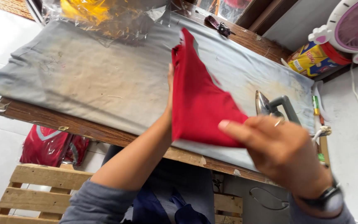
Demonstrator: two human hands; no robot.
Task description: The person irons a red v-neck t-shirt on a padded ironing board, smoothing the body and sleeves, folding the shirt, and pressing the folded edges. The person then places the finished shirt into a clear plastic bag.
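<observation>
A folded red garment (195, 99) is held up above the grey ironing cloth (92, 79) that covers a wooden table (54, 120). My left hand (170, 89) is mostly hidden behind the garment's left edge and supports it from underneath. My right hand (276, 145), with a ring and a dark wristwatch, pinches the garment's lower right corner. A grey iron (275, 105) stands on the cloth just behind my right hand.
Clear plastic wrap with yellow fabric (100, 14) lies at the table's far end. A yellow packet (311, 58) and a pink fan (353, 29) sit at the right. Bagged red garments (52, 145) lie on the floor beside a wooden pallet (34, 195).
</observation>
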